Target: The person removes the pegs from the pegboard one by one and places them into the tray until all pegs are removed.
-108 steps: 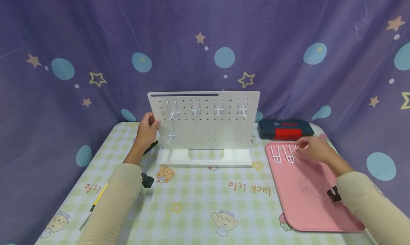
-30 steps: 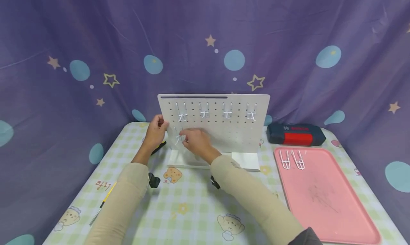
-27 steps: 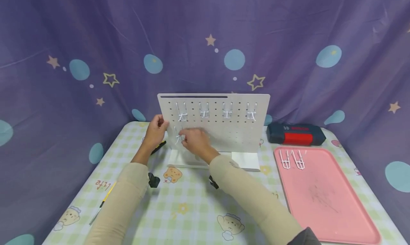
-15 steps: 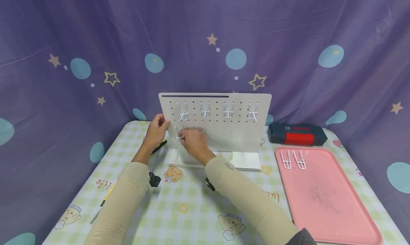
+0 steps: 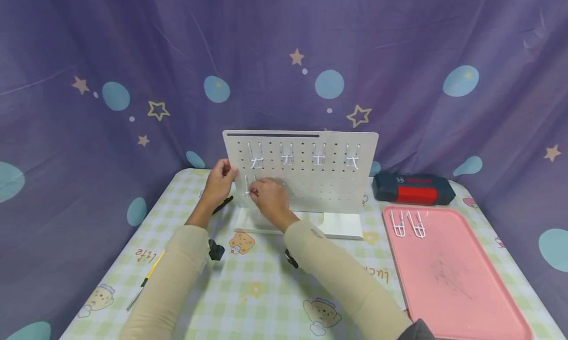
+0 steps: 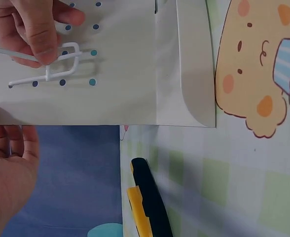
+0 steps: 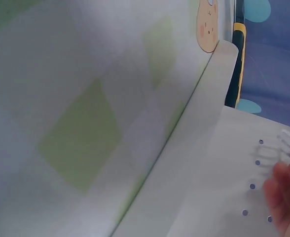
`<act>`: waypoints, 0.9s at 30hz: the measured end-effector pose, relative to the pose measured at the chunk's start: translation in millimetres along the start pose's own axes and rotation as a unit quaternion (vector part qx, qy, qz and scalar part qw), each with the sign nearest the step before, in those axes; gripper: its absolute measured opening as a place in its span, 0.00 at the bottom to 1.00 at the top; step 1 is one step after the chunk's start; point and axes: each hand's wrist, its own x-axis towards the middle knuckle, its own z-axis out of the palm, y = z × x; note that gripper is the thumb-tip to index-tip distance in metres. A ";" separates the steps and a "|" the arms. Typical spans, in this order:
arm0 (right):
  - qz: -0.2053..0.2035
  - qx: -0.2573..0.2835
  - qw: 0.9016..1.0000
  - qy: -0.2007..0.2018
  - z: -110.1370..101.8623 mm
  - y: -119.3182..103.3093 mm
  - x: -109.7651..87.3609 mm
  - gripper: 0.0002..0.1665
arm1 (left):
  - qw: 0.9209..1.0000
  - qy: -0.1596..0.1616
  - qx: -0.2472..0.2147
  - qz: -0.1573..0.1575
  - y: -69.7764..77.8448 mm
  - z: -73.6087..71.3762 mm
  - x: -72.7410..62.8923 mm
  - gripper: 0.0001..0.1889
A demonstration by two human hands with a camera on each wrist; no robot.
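Observation:
A white pegboard (image 5: 319, 189) stands upright on its base. My left hand (image 5: 218, 183) grips its left edge, thumb on the front and fingers behind, as the left wrist view shows. In front of the board's lower left part, my right hand (image 5: 271, 200) pinches a white wire pegboard hook (image 6: 75, 55) between thumb and fingers. That hook lies close against the punched holes, and the hand covers part of it. Several matching hooks (image 5: 318, 155) hang in a row across the upper board. In the right wrist view, only the fingertips (image 7: 279, 192) and part of the hook show.
A pink tray (image 5: 461, 300) at the right bears two loose white hooks (image 5: 399, 225). Behind it lies a dark blue and red case (image 5: 414, 189). A yellow and black tool (image 6: 152, 207) lies behind the board's left side, and a yellow-handled screwdriver (image 5: 145, 281) near my left sleeve.
My right hand has come from the tray to the lower left hook on the board. Over the last second its fingers have shifted slightly at the hook. My left hand still grips the board's edge.

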 end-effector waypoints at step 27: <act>-0.095 0.002 0.991 0.090 2.8 9.3 -10.0 0.04 | 1.000 0.003 -0.002 0.014 -3.5 1.2 1.5 0.15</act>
